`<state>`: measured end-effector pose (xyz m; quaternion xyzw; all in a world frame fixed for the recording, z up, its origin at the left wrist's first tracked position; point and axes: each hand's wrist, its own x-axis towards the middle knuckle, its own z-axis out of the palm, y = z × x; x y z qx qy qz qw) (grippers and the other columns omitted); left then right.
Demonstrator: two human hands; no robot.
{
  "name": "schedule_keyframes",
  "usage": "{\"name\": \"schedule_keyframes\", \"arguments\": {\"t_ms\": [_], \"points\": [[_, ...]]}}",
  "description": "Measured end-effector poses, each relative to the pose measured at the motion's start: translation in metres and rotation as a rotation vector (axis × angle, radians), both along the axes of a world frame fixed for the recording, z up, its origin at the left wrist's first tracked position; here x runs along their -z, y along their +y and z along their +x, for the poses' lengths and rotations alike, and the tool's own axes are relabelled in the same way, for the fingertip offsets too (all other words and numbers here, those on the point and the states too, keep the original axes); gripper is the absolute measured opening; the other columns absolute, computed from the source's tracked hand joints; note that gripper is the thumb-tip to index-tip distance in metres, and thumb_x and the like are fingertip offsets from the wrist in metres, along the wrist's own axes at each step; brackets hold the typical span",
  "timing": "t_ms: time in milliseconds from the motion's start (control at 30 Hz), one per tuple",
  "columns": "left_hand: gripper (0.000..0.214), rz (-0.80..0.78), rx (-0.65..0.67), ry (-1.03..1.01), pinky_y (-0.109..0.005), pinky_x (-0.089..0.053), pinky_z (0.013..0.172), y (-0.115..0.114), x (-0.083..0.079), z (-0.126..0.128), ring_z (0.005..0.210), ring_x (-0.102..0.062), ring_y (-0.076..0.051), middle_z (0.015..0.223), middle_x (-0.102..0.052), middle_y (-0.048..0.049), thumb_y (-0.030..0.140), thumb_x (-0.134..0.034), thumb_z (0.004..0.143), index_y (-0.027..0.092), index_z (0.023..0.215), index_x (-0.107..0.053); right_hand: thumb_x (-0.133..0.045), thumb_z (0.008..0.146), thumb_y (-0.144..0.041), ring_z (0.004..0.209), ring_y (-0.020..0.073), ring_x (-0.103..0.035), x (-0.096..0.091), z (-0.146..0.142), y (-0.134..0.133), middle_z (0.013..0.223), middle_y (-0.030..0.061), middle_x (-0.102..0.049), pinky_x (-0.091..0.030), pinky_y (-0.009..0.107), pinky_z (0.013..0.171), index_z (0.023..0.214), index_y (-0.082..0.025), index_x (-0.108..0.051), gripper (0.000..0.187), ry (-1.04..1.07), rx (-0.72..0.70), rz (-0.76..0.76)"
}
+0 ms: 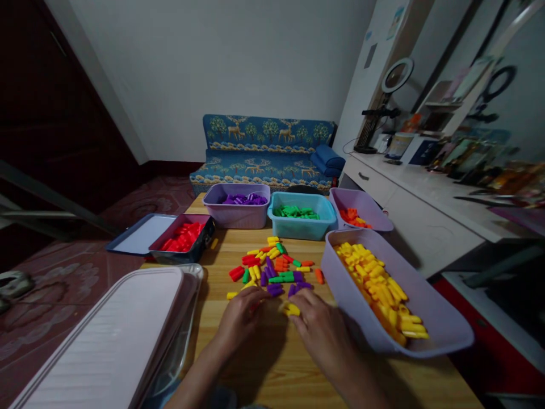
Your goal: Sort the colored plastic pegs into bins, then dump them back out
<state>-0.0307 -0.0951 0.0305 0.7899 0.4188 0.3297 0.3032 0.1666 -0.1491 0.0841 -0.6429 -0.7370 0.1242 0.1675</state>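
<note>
Head view: right hand (317, 319) holds yellow piece (292, 309), long axis roughly crosswise.

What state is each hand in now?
Left hand: curled; whether it holds anything cannot be told.
Right hand: closed on at least one small yellow plastic tubular piece.

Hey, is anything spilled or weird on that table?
Nothing looks broken or tipped over. Only the mixed pieces stand out: red, yellow, green, purple and orange lie scattered loose on the table, while the blue box holds a heap of green and the lilac box beside it purple.
</note>
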Motion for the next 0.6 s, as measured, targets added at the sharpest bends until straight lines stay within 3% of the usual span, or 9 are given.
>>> {"name": "schedule_keyframes", "arguments": {"t_ms": [100, 200, 333, 433, 600], "points": [[0.029, -0.005, -0.016, 0.075, -0.029, -0.049, 0.079, 0.006, -0.006, -0.002, 0.090, -0.065, -0.020, 0.099, -0.070, -0.0082, 0.015, -0.049, 0.085, 0.021, 0.103, -0.071, -0.064, 0.079, -0.018, 0.090, 0.0207, -0.065, 0.016, -0.015, 0.008, 0.112, 0.0051, -0.062, -0.047, 0.029, 0.076, 0.109, -0.025, -0.065, 0.031, -0.123, -0.015, -0.160], [0.028, 0.046, -0.062, 0.140, -0.029, -0.049, 0.078, 0.030, -0.016, 0.003, 0.089, -0.064, -0.020, 0.099, -0.069, -0.0090, 0.019, -0.049, 0.087, 0.020, 0.104, -0.071, -0.068, 0.074, -0.014, 0.090, 0.0222, -0.065, 0.029, -0.017, 0.021, 0.111, 0.0062, -0.062, -0.047, 0.030, 0.074, 0.106, -0.022, -0.066, 0.032, -0.207, -0.012, -0.208], [0.032, 0.093, -0.134, 0.296, -0.030, -0.047, 0.084, 0.077, -0.027, 0.025, 0.096, -0.062, -0.021, 0.107, -0.067, -0.0119, 0.020, -0.048, 0.087, 0.015, 0.112, -0.067, -0.065, 0.076, -0.013, 0.088, 0.0200, -0.065, 0.038, -0.014, 0.029, 0.105, 0.0043, -0.063, -0.045, 0.028, 0.074, 0.098, -0.022, -0.068, 0.024, -0.185, -0.006, -0.182], [0.036, 0.124, -0.177, 0.533, -0.031, -0.043, 0.091, 0.106, -0.027, 0.045, 0.105, -0.058, -0.022, 0.111, -0.065, -0.0127, 0.016, -0.052, 0.083, 0.015, 0.116, -0.065, -0.064, 0.078, -0.015, 0.088, 0.0188, -0.064, 0.044, -0.010, 0.026, 0.104, 0.0026, -0.063, -0.045, 0.027, 0.075, 0.100, -0.025, -0.069, 0.024, -0.103, 0.010, -0.127], [0.024, 0.092, -0.212, 0.720, -0.035, -0.045, 0.085, 0.127, -0.015, 0.065, 0.099, -0.059, -0.027, 0.098, -0.067, -0.0169, 0.020, -0.055, 0.079, 0.011, 0.094, -0.072, -0.063, 0.079, -0.015, 0.091, 0.0181, -0.063, 0.047, -0.007, 0.023, 0.102, 0.0010, -0.063, -0.043, 0.026, 0.078, 0.099, -0.027, -0.070, 0.023, -0.003, 0.009, -0.090]]}}
